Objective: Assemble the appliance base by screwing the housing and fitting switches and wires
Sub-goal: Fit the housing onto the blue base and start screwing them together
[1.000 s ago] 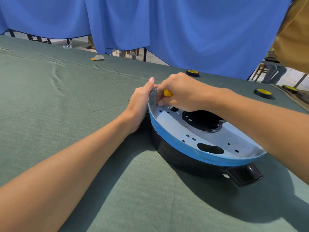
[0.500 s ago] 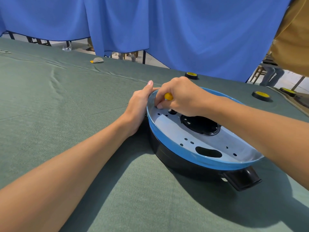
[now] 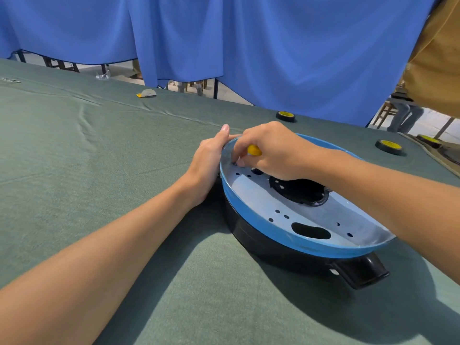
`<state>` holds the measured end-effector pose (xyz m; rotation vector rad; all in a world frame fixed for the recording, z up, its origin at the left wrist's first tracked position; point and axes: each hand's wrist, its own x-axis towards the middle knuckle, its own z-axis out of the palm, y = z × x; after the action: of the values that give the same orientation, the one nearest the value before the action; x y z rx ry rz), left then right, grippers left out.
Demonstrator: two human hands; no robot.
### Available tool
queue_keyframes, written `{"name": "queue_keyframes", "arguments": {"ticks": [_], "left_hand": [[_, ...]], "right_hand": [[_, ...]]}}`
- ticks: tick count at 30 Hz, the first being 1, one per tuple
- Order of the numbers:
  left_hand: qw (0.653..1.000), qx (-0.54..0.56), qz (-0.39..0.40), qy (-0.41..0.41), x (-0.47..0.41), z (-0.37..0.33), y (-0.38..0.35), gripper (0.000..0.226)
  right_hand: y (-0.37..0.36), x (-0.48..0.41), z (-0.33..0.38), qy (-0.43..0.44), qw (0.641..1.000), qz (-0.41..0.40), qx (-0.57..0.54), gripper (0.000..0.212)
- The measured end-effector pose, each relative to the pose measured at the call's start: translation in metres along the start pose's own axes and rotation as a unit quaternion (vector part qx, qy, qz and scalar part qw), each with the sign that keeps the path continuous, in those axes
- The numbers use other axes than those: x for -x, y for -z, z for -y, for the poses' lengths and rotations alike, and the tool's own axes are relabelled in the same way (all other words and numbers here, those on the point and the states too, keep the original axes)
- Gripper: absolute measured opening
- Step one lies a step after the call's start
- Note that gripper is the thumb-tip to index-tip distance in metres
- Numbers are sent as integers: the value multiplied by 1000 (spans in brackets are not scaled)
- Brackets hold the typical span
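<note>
The appliance base (image 3: 258, 235) lies upside down on the green cloth: a black housing with a blue-rimmed grey plate (image 3: 249, 192) full of holes and a black handle (image 3: 361, 272) at the near right. My left hand (image 3: 209, 163) rests flat against the base's far-left rim, thumb up along the edge. My right hand (image 3: 271, 150) grips a yellow-handled screwdriver (image 3: 254, 150), its tip down at a hole near the plate's far-left edge. The tip and any screw are hidden by my fingers.
Two black-and-yellow tape rolls (image 3: 285, 116) (image 3: 388, 146) lie on the green table (image 3: 99, 170) behind the base. A small grey-and-yellow piece (image 3: 146, 93) sits at the far edge. Blue curtains hang behind, and a person in tan clothing (image 3: 438, 58) stands at the right.
The view has shifted slightly. Both hands stay at the same spot on the base, the right hand turning a little around the screwdriver.
</note>
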<state>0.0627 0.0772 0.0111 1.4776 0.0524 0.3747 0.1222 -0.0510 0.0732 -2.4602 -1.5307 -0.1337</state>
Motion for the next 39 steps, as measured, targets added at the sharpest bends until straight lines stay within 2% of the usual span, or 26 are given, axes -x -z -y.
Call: {"name": "queue_keyframes", "arguments": {"ticks": [3,7,9,12,14,17,19,23,28,32,34,37,39], "left_hand": [[1000,-13,4,-6,0,1,1,55],[1000,-10,-4,-4,1,1,0,59],[1000,-5,3,-7,-1,2,0,55],[1000,7,0,-8,-4,3,3,49],[1000,3,-1,-8,-4,3,3,51],[1000,7,2,-6,-4,5,3,50],[1000,-2,1,-9,-5,5,3,58],[1000,-13,-3,-2,-3,4,2,65],[1000,-15,-21,17,0,0,0,62],[999,-16,-42,17,3,-3,-1,57],[999,-14,-40,17,2,-4,-1,51],[999,-12,-25,17,0,0,0,59],[999,-8,-37,20,2,-1,-1,58]], "right_hand": [[-2,-2,2,3,1000,1,3,11],[-5,-6,12,-22,998,22,60,9],[-7,-8,16,-75,995,24,64,6],[-14,-10,24,-178,984,6,23,27],[-15,-12,26,-206,978,3,3,31],[-7,-11,24,-183,983,22,12,14],[0,-9,17,-146,988,40,22,7],[5,-3,11,-48,996,57,39,14],[8,-9,9,18,995,89,52,9],[5,-12,14,-2,992,101,79,12],[-1,-11,17,-40,992,76,92,14],[-11,-10,23,-126,991,16,36,30],[-15,-11,25,-145,989,2,20,32]]}}
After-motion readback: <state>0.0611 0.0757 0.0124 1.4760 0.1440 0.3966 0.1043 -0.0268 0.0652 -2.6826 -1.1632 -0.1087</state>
